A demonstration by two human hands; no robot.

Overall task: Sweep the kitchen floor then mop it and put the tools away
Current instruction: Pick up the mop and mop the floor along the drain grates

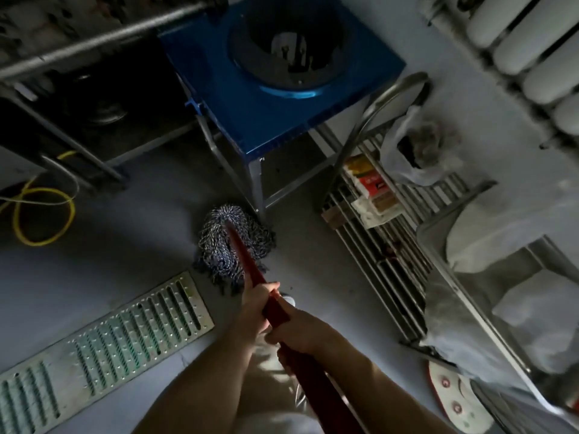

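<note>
A dim kitchen floor [109,245] of grey-blue surface is filling the view, with a slotted metal drain grate [103,343] lying across its lower left and a yellow hose [47,211] curling at the left edge. A blue stand [266,114] on metal legs is sitting at the top centre, holding a dark round burner well [288,42]. To the right, a low wire rack [376,233] is carrying some packets, and a plastic bag [416,151] is slumping on its upper end. A white ribbed radiator [532,57] is running along the top right corner.

The mop head [232,245], a tangle of dark and white strings, is resting on the floor just beside the stand's front leg. Its red handle [250,270] is slanting back toward the person.

Both forearms are reaching forward and down from the bottom edge. The left hand [257,308] is gripping the handle lower down, nearer the mop head, with its fingers wrapping round the shaft. The right hand [300,330] is clamping the handle just behind it, the two hands sitting nearly touching along the same red shaft.
</note>
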